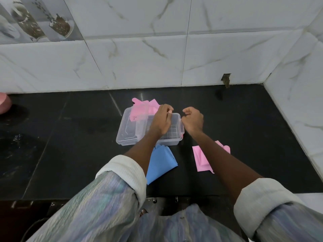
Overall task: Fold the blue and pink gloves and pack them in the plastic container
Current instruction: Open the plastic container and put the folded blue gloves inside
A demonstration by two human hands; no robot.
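Clear rectangular plastic container (130,135) stood on the black stone counter (70,145), the left hand (161,120) curled over its far rim and the right hand (193,120) loosely fisted just beside it, with a blue glove (160,163) and a folded pink glove (202,159) lying nearer and another pink glove (139,109) at its far-left corner.

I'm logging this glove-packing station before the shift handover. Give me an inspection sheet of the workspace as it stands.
Surface: black countertop, glossy, with wet-looking smears at the left.
Job's things: clear plastic container, open, no gloves seen inside; pink gloves lying behind it against its far rim; blue glove and another pink glove on the counter in front.
Clutter: pink object at the left edge, cut off.
Grips: left hand over the container; right hand at its right end; whether either holds anything cannot be told.
Cables: nothing seen.
Surroundings: marble-look wall tiles, a hole at their base.
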